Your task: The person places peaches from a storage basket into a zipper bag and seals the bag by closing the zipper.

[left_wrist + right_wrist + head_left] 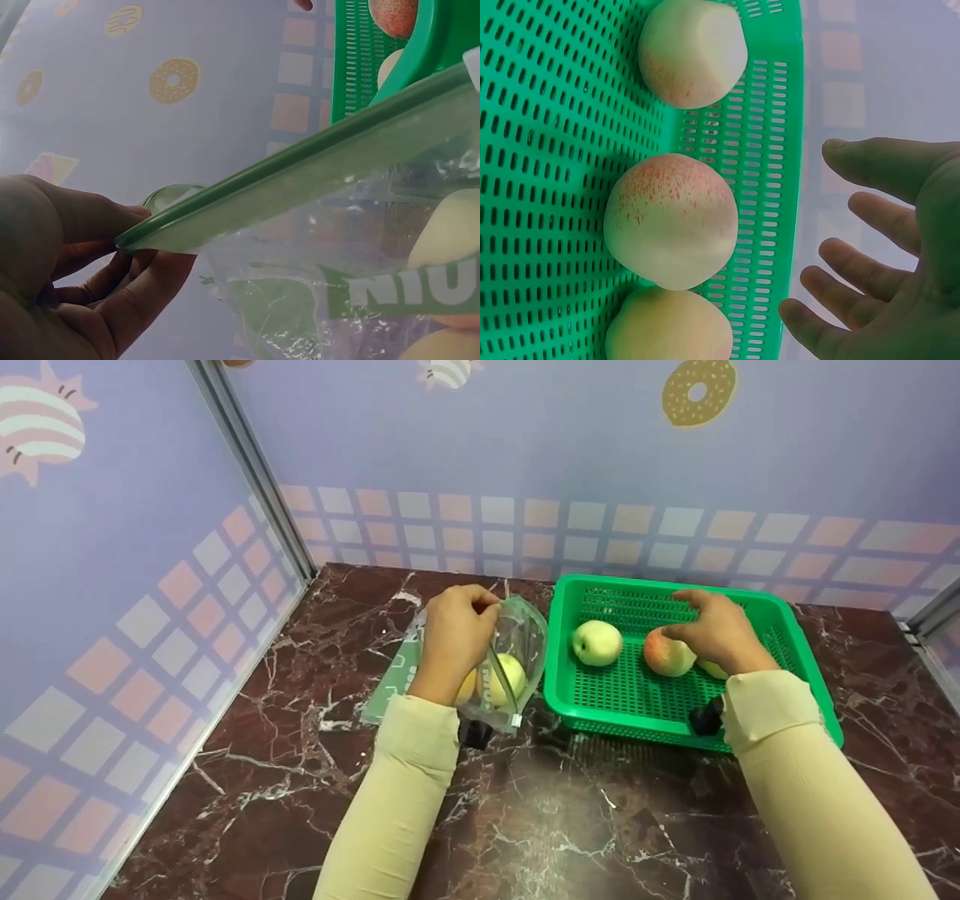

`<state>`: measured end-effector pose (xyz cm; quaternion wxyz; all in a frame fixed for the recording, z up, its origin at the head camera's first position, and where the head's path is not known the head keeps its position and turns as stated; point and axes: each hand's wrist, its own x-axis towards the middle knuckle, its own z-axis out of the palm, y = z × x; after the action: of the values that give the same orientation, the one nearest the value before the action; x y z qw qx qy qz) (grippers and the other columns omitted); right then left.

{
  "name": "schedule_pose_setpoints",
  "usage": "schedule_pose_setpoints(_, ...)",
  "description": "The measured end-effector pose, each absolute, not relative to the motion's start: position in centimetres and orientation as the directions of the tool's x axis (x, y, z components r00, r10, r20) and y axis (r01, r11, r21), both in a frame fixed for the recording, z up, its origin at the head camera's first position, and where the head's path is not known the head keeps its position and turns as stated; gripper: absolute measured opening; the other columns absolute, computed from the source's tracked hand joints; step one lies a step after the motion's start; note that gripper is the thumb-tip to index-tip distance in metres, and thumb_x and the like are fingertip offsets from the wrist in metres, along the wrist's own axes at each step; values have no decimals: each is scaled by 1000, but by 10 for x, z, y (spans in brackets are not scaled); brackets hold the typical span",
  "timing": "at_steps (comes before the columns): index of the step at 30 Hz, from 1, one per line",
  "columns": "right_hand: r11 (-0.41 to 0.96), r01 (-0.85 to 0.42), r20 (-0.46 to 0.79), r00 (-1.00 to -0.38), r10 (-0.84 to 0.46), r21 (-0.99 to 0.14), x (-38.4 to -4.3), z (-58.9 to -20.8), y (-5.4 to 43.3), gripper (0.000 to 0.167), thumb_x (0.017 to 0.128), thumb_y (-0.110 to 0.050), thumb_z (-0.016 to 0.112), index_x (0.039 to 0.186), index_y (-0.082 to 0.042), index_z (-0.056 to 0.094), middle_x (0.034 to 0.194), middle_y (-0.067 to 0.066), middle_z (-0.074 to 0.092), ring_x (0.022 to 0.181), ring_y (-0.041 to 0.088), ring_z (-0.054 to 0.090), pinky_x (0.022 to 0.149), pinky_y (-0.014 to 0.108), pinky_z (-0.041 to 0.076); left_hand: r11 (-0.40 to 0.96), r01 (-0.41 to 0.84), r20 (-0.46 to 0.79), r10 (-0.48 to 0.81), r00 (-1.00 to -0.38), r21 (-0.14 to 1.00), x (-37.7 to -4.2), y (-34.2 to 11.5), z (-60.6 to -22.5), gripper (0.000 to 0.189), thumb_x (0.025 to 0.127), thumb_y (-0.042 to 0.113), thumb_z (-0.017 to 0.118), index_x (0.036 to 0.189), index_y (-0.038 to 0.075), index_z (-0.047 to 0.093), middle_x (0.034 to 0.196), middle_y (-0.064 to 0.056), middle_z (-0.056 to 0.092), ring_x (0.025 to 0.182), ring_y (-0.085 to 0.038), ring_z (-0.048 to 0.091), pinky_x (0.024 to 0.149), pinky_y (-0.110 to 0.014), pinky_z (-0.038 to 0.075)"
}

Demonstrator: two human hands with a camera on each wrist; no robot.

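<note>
My left hand (459, 634) pinches the rim of a clear resealable bag (531, 634) with green printing. In the left wrist view, thumb and fingers grip one end of its green zip strip (300, 159). Pale yellow peaches (511, 679) lie inside the bag. Over the green basket (559, 701), my right hand (716, 631) hovers with fingers spread, holding nothing. Beneath it are a red-blushed peach (666, 654) and another peach (712, 668) mostly hidden by the hand; a pale peach (598, 643) sits at the basket's left. The right wrist view shows these peaches apart from the fingers.
The basket and bag stand side by side on a dark red marbled tabletop (555, 810). Behind them rises a purple printed wall (525, 450), with another wall panel (135, 532) on the left.
</note>
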<state>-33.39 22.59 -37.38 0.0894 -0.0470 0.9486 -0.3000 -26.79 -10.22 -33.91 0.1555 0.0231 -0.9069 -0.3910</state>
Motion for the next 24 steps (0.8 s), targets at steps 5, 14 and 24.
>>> schedule_pose_setpoints(5, 820, -29, -162, -976, -147, -572, -338, -377, 226, 73, 92, -32, 65, 152, -12, 30, 153, 27, 31, 135, 50, 32, 101, 67, 36, 696, 85, 270, -160, -950, 713, -267, -103, -340, 12, 92, 17, 64, 94, 13, 75, 88, -2, 71, 75, -15, 62, 66, -30, 51)
schedule_pose_setpoints(14, 835, -23, -207, -965, -162, -549, -346, -381, 230, 72, 92, -33, 65, 152, -11, 30, 152, 29, 29, 135, 51, 31, 100, 67, 37, 691, 108, 288, -150, -946, 714, -265, -103, -341, 13, 92, 16, 64, 94, 11, 76, 86, -3, 70, 74, -16, 61, 65, -30, 50)
schedule_pose_setpoints(24, 842, -24, -240, -954, -181, -538, -353, -382, 227, 71, 91, -30, 66, 151, -10, 32, 155, 26, 28, 135, 50, 33, 100, 65, 38, 692, 113, 294, -149, -944, 713, -266, -103, -341, 13, 91, 17, 65, 94, 11, 76, 86, -2, 70, 74, -15, 61, 65, -29, 50)
